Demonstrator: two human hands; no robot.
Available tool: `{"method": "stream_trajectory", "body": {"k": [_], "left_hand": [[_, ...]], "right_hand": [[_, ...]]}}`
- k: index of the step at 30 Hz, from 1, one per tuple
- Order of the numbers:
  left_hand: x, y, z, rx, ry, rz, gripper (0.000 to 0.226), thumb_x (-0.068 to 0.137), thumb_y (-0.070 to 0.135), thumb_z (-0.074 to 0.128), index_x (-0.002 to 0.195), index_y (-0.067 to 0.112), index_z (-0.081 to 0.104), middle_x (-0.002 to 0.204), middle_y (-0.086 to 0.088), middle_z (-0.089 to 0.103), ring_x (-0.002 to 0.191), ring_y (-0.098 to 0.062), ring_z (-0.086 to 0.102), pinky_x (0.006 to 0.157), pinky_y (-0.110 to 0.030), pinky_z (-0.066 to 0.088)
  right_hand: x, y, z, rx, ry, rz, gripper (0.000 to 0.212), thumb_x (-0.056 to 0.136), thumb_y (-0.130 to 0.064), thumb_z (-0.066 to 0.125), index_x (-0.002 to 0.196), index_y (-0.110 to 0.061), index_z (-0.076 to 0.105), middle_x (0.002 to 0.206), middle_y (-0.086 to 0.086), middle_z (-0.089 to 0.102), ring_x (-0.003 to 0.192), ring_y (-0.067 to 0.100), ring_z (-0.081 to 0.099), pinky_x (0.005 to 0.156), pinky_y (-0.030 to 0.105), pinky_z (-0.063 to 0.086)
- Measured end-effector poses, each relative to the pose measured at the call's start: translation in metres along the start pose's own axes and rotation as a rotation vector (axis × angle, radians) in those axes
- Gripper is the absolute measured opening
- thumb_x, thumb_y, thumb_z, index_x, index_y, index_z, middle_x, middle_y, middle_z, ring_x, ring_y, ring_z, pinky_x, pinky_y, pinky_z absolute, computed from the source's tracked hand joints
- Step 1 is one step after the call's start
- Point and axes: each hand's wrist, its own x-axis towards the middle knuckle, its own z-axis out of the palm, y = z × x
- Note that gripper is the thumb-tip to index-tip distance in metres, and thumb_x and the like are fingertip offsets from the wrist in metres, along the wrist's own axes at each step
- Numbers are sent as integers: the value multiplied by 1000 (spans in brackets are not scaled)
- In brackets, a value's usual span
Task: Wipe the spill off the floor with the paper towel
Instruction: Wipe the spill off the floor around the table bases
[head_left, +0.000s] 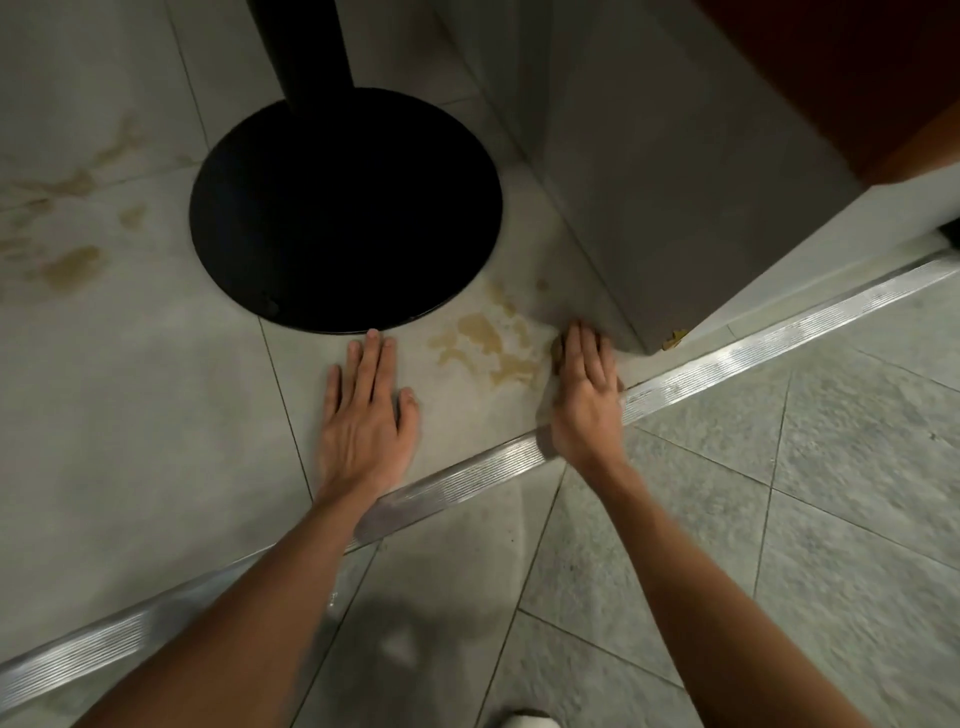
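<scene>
Left hand (363, 415) flat on tiled floor (156, 415) by a black round base (343, 208), right hand (587, 395) pressing what may be a paper towel (556, 353), tan spill (483, 338) between the hands

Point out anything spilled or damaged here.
Brown spill stains the floor between the left hand and right hand, beside the black table base; more smears lie far left. The cabinet corner looks chipped.

The spill (483, 338) is a cluster of tan, wet blotches on the pale grey tiled floor (156, 389), with fainter smears further left. The paper towel (556, 358) lies at the spill's right edge, mostly hidden under the flat right hand (587, 395). Its showing edge is blurred and stained tan.
</scene>
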Motion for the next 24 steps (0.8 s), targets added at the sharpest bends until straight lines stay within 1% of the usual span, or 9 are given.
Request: {"method": "stream_trajectory", "body": {"k": [2, 5, 8, 12, 16, 18, 21, 22, 24], "left_hand": [[1, -2, 0, 6, 9, 0, 70, 114, 40, 30, 176, 23, 1, 184, 3, -8, 170, -14, -7, 139, -50, 5], [1, -2, 4, 18, 14, 1, 71, 114, 41, 28, 176, 23, 0, 184, 4, -9, 170, -14, -7, 139, -50, 6], [2, -3, 5, 7, 23, 10, 71, 113, 41, 29, 176, 23, 0, 185, 3, -7, 171, -15, -5, 139, -51, 8], [2, -4, 7, 20, 27, 8, 71, 114, 40, 31, 176, 22, 1, 185, 2, -6, 171, -15, -5, 139, -51, 7], [2, -1, 6, 23, 26, 3, 71, 113, 40, 28, 176, 23, 0, 185, 3, -7, 170, -14, -6, 139, -50, 6], [2, -2, 5, 27, 21, -9, 71, 113, 40, 29, 176, 23, 0, 184, 3, -8, 170, -15, -7, 139, -50, 6], [2, -1, 4, 38, 10, -9, 72, 114, 40, 29, 176, 22, -2, 184, 3, -10, 170, -15, -8, 139, -50, 6], [2, 0, 3, 35, 5, -10, 72, 114, 40, 29, 176, 23, -3, 184, 3, -10, 170, -15, -8, 139, -50, 6], [2, 1, 1, 33, 11, -12, 71, 114, 40, 30, 176, 23, -2, 184, 3, -9, 170, -15, -8, 139, -50, 6]], "right_hand": [[-32, 6, 2, -1, -37, -149, 72, 107, -7, 43, 174, -12, 17, 183, 3, 11, 170, 28, -2, 138, 51, 8], [-35, 24, -9, -87, -130, -299, 70, 111, -16, 40, 175, -17, 13, 184, -2, 7, 170, 24, -2, 137, 52, 12], [20, 23, -17, -117, -95, -177, 62, 112, -17, 41, 172, -8, 26, 180, 11, 22, 169, 33, 13, 136, 54, 18], [57, 2, -8, -79, -55, 23, 62, 113, -15, 48, 171, -6, 28, 180, 12, 21, 169, 32, 10, 136, 48, 12], [-9, 13, -15, -64, -36, -119, 60, 114, -14, 35, 173, -7, 21, 182, 8, 17, 170, 31, 5, 138, 51, 12], [-27, 21, -16, -77, -81, -191, 61, 113, -13, 39, 172, -6, 22, 181, 9, 18, 170, 31, 5, 138, 53, 15], [10, 10, -16, -90, -78, -137, 61, 110, -7, 53, 167, 0, 34, 177, 17, 30, 168, 38, 17, 134, 59, 22], [33, 2, -15, -94, -70, -103, 61, 109, -8, 54, 167, 0, 35, 177, 18, 29, 167, 38, 17, 135, 57, 20], [81, -12, -13, -111, -130, -22, 67, 110, -14, 50, 172, -5, 24, 182, 13, 15, 170, 32, 4, 137, 44, 9]]}}
